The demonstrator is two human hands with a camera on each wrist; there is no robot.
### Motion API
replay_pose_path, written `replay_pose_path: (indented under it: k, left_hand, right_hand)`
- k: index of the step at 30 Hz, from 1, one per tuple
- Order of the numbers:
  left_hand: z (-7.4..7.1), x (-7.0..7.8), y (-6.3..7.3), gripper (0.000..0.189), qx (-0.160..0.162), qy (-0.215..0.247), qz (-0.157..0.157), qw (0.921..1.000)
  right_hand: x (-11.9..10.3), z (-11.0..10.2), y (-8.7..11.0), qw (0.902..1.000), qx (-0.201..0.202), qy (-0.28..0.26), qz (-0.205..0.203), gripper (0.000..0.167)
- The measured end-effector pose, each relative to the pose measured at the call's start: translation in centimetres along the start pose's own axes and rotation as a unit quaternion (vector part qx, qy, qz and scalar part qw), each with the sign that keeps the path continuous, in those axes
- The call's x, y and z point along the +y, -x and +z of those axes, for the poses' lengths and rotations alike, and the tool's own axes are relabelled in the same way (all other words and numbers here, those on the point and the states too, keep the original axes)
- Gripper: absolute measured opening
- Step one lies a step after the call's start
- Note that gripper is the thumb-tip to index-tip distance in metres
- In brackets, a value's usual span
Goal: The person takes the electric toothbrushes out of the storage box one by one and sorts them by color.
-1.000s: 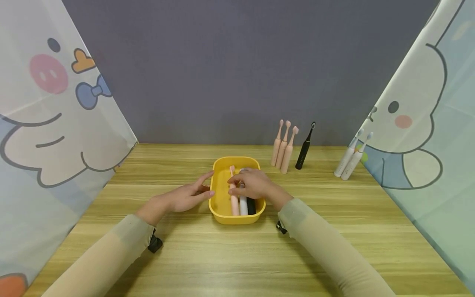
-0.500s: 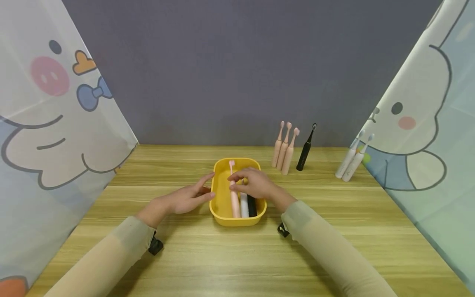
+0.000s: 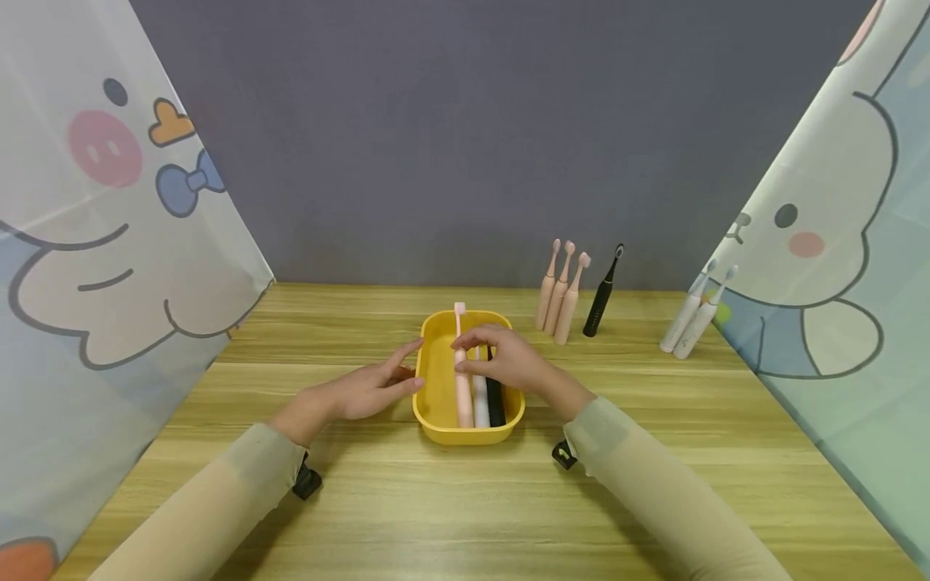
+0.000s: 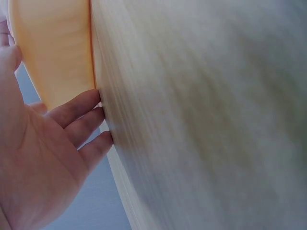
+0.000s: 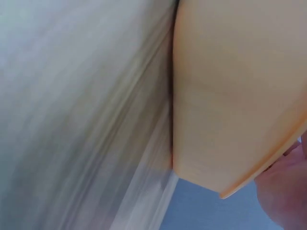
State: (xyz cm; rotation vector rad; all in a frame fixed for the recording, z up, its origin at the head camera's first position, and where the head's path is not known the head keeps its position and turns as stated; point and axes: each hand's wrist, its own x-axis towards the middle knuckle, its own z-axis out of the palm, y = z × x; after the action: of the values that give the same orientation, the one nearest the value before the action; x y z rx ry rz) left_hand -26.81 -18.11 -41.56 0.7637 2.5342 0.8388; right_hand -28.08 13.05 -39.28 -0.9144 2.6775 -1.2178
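Note:
In the head view a yellow bin (image 3: 468, 436) stands on the wooden table. Inside it, side by side, are a pink electric toothbrush (image 3: 464, 399), a white electric toothbrush (image 3: 481, 405) and a black electric toothbrush (image 3: 496, 403). My right hand (image 3: 508, 359) reaches over the bin and pinches the pink one between thumb and fingers. That brush's head reaches above the far rim, while its base stays low in the bin. Fingers fairly straight, my left hand (image 3: 366, 389) rests against the bin's left wall. The left wrist view shows its fingers (image 4: 76, 110) beside this wall.
Right of the bin, several more electric toothbrushes stand upright: a pink group (image 3: 555, 303), a black one (image 3: 599, 303) and a white pair (image 3: 690, 323). A grey panel (image 3: 465, 145) closes off the back. Cartoon-print cloths (image 3: 123, 242) hang at both sides.
Inside the bin, the pink toothbrush's head end has risen above the far rim, with my right hand on it. My left hand has stayed at the bin's left side. The view has shifted slightly.

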Motion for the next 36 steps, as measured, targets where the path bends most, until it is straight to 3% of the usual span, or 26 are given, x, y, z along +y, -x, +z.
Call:
replay_pose_path:
  k: [8,17,24,28,36]
  left_hand:
    - [0.1,0.0,-0.1,0.083,0.003,0.004,0.0,1.0]
    - [0.1,0.0,0.0,0.082,0.003,0.005,0.0,1.0]
    - [0.1,0.0,-0.1,0.083,0.003,0.001,0.0,1.0]
    - [0.1,0.0,-0.1,0.083,0.002,0.001,-0.002,1.0]
    - [0.1,-0.1,0.0,0.083,0.003,0.005,-0.003,1.0]
  right_hand:
    - [-0.6,0.0,0.7,0.9983,0.009,-0.054,-0.023,0.034]
    - [-1.1,0.1,1.5,0.9894,0.006,-0.143,-0.026,0.028]
    - [-1.5,0.3,1.9,0.976,0.008,-0.218,-0.001,0.041]
    - [-1.7,0.2,2.0,0.978,0.006,-0.208,0.012,0.052]
    - [-1.5,-0.1,2.4,0.9838,-0.032,-0.175,0.025,0.046]
